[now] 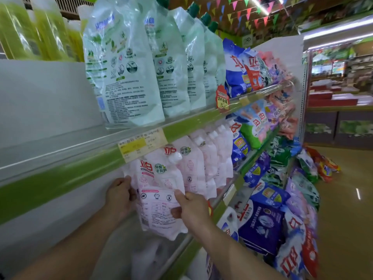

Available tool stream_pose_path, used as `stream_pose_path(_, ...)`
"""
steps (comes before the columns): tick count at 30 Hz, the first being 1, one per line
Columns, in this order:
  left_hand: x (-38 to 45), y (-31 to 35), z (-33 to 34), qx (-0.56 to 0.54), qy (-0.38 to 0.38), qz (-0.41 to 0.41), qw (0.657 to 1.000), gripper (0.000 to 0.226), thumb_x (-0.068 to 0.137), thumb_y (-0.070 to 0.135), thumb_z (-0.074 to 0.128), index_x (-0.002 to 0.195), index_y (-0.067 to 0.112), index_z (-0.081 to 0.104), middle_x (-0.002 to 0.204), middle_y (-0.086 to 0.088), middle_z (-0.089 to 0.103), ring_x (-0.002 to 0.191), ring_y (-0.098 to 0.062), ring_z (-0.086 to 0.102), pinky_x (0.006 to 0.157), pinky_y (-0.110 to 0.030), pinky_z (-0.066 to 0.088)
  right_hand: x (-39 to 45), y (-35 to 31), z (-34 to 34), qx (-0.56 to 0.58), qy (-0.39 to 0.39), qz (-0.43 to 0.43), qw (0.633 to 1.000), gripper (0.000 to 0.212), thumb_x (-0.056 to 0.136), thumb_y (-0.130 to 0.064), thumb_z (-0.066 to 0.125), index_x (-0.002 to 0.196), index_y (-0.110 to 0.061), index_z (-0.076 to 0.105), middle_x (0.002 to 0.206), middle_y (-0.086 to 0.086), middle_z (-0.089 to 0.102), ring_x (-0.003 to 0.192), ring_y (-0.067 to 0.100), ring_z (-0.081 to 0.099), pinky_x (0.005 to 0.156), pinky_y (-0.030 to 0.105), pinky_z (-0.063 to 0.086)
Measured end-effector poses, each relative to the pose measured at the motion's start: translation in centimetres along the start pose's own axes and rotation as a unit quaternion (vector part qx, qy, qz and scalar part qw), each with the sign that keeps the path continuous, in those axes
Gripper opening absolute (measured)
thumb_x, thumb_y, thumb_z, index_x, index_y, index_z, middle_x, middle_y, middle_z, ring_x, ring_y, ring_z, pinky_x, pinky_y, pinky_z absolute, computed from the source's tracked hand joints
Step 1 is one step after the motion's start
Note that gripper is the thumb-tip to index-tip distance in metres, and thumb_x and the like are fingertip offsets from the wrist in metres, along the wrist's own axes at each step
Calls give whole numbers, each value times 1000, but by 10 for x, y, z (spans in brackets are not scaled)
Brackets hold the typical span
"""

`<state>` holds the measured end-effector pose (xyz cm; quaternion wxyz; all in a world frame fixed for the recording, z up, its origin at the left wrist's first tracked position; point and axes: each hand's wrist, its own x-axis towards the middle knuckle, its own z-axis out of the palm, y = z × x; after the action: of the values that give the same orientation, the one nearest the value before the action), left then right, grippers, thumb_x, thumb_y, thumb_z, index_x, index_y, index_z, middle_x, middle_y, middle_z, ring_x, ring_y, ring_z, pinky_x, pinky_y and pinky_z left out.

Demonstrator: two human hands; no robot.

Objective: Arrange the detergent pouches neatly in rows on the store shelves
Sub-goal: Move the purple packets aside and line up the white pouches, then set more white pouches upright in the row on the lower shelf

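I see my left grip (119, 196) clasping the pink pouch's (157, 199) left edge; my right grip (192, 209) pinches its right edge; the pouch stands upright between them, fronting the pink row (210, 158) on the middle shelf (60, 178).

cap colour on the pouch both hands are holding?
White, on the pale pink pouch gripped by the left hand and right hand. Head view.

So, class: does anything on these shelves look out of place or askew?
Yes. Both hands, left and right, hold a pink pouch tilted in front of the pink row, not yet lined up. Farther right, the mixed bags lie jumbled, some by the floor.
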<state>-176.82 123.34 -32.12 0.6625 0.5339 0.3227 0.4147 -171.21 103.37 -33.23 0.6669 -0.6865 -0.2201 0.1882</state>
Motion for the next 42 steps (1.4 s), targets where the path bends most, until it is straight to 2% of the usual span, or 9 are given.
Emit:
stream_pose_path(4,0,-6,12,-34,-6,-12,999,21,98,12,51,77,7,52,66,-12,47,57,-20,42,56,-33,36,14,1,-11,-15,1,-17,1000,32,95,-33,53,67,-20,64,74,11,73,71,27,71,78,44,58)
stream_pose_path(20,12,-6,19,-58,-70,-43,995,9,99,11,49,94,5,54,87,-14,59,68,-23,54,66,-37,46,16,14,-12,14,-4,-20,1000,25,96,-31,51,76,-24,65,85,11,73,76,24,71,77,39,60)
stream_pose_path(24,9,-2,12,-36,-80,-40,995,5,96,7,51,96,5,56,84,-14,57,63,-21,49,60,-36,42,7,11,-11,17,2,-19,1000,22,95,-29,53,96,-12,67,83,10,72,67,17,66,71,34,60)
stream_pose_path(29,-7,-1,2,1,-43,-18,999,16,91,10,56,107,8,54,77,-9,58,60,-22,51,54,-32,42,-12,4,-13,19,60,-65,996,15,92,-22,57,84,-35,55,88,-9,67,77,15,66,60,23,51)
stream_pose_path(32,-35,4,-15,37,-36,-19,998,8,90,14,54,85,9,56,60,-2,60,59,-22,49,56,-30,37,-32,2,-16,-3,100,-68,993,4,89,-23,60,92,-23,58,93,1,68,84,20,65,64,27,49)
stream_pose_path(36,-94,23,-49,78,-26,-13,997,7,93,22,54,90,17,56,83,-5,57,64,-23,53,57,-28,36,-72,-9,-13,-15,76,-46,996,14,88,-24,63,82,-26,50,90,-7,60,87,26,65,79,46,56)
stream_pose_path(37,-111,27,-60,81,-21,-12,996,8,94,23,54,96,16,56,87,-5,57,66,-23,54,55,-27,36,-85,-11,-11,-20,68,-48,996,11,87,-27,64,90,-24,54,93,-7,60,89,28,66,82,49,55)
stream_pose_path(39,-147,35,-81,85,-10,-18,996,14,94,24,54,104,14,54,92,-4,57,68,-22,57,54,-26,37,-113,-15,-6,-34,53,-39,997,38,84,-32,66,116,-14,55,108,-1,62,94,30,65,86,51,54)
stream_pose_path(42,-206,49,-112,90,0,-25,996,5,96,25,52,95,20,53,98,-4,56,69,-21,60,56,-27,37,-162,-20,-1,-62,3,-22,998,52,83,-35,63,130,-17,47,121,2,59,101,28,63,91,49,52)
